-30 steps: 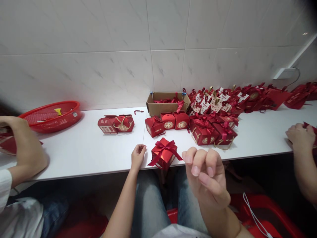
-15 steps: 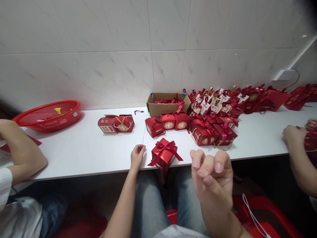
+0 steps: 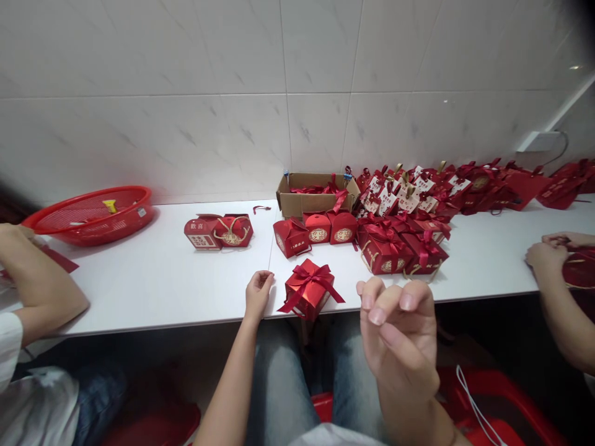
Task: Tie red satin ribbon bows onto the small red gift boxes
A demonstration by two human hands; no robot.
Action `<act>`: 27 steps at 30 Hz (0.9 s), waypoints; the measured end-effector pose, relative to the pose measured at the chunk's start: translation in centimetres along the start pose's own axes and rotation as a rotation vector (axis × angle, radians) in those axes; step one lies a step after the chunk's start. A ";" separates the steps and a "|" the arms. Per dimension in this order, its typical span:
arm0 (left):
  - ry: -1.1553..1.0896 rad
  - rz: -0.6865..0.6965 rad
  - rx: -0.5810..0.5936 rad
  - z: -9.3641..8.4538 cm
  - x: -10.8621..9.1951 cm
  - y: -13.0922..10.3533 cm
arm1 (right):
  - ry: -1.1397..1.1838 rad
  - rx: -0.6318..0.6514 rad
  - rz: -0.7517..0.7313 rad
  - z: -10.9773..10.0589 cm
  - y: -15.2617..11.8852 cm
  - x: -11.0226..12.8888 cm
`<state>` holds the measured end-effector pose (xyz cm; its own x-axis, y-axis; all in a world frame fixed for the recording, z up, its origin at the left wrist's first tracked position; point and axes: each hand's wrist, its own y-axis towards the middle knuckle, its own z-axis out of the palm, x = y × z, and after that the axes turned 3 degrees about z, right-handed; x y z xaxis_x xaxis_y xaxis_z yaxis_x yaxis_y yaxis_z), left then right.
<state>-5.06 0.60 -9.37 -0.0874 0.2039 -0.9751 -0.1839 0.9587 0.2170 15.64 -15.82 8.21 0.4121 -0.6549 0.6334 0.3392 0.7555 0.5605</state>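
Note:
My left hand [image 3: 259,292] rests on the white table near its front edge, fingers curled together; whether anything small is between them is too small to tell. Just right of it sits a red gift box [image 3: 310,292] topped with a dark red ribbon bow, and neither hand touches it. My right hand [image 3: 397,328] is raised in front of the table edge, palm up, its fingers bent but apart and holding nothing. Behind the bowed box stand a red box [image 3: 291,238] and two round-topped red boxes [image 3: 343,228].
A cardboard box [image 3: 311,203] of ribbons stands by the wall. Bowed boxes [image 3: 383,251] and tagged red bags [image 3: 409,192] crowd the right. A red basket [image 3: 102,232] is at left. People's arms show at both sides.
The fingers of my right hand have shifted slightly. The co-worker's hands at the right have moved a little leftward. My left hand and the bowed box are where they were.

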 end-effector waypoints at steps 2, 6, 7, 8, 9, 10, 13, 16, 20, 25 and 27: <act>-0.001 0.001 -0.001 0.0 0.0 0.0 | -0.040 -0.003 -0.012 -0.4 0.1 -0.6; -0.004 0.005 0.000 0.0 -0.1 0.0 | -0.231 0.004 -0.028 -2.5 -0.4 -4.0; -0.003 0.006 0.002 0.0 -0.1 0.0 | -0.341 0.017 -0.002 -3.3 -0.8 -5.3; 0.000 0.008 0.004 0.0 -0.1 0.0 | -0.479 0.051 0.044 -4.0 -1.3 -6.7; 0.003 0.009 0.006 0.0 -0.2 -0.1 | -0.621 0.101 0.105 -4.7 -1.9 -8.1; 0.004 0.012 0.007 0.0 -0.2 -0.1 | -0.746 0.155 0.169 -5.3 -2.5 -9.5; 0.005 0.019 0.013 0.0 -0.3 -0.1 | -0.992 0.262 0.263 -6.6 -4.3 -13.3; 0.007 0.012 0.018 0.0 -0.3 0.0 | -1.073 0.201 0.220 -7.0 -5.1 -15.7; 0.022 0.005 0.016 -0.1 -0.2 0.1 | -1.006 0.125 0.199 -7.8 -4.4 -15.0; 0.039 0.001 0.043 -0.4 0.0 0.2 | -0.918 -0.225 0.002 -12.1 -1.6 -6.5; 0.039 0.004 0.051 -0.4 -0.1 0.2 | -0.994 -0.485 -0.232 -15.3 0.4 -2.3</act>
<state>-5.49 0.73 -9.24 -0.1267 0.2005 -0.9715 -0.1337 0.9670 0.2170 27.75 -13.71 -1.17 -0.4853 -0.3392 0.8059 0.7017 0.3987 0.5904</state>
